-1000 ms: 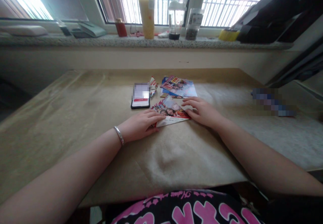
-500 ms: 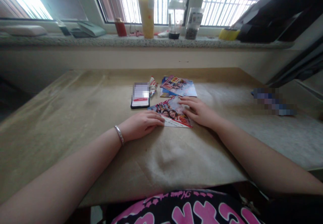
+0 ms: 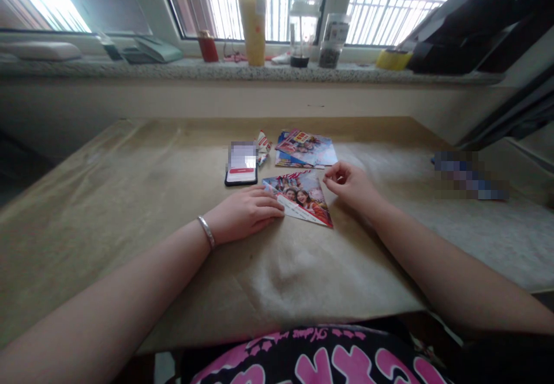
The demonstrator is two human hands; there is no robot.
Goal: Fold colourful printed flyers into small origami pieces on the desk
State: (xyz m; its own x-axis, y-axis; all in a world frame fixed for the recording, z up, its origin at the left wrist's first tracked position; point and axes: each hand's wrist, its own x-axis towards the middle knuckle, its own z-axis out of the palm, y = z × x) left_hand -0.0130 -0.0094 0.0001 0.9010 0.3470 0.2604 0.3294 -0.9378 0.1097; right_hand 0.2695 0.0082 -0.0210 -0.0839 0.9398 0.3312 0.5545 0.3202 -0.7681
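Note:
A folded, printed paper sheet (image 3: 298,194) with a picture of people and a white strip along its front edge lies on the covered table. My left hand (image 3: 249,211) rests flat at its left side, fingers stretched out and fingertips on the paper. Just past the sheet's right edge is my right hand (image 3: 348,183), with thumb and fingers drawn together in a pinch; whether anything is between them I cannot make out. Behind the sheet lies a small stack of printed papers (image 3: 309,148). To the left is a phone (image 3: 242,175) with its screen lit.
A small folded red-and-white paper piece (image 3: 262,142) lies beside the phone. Far right on the table cover (image 3: 182,291) is a blurred bluish item (image 3: 470,176). Cups, a red jar (image 3: 208,48) and yellow tape (image 3: 393,59) stand on the stone windowsill (image 3: 151,71).
My right hand has slid off the paper to its right side, and its fingers have gone from spread to pinched. The sheet has turned slightly and shifted right. My left hand stays nearly in place.

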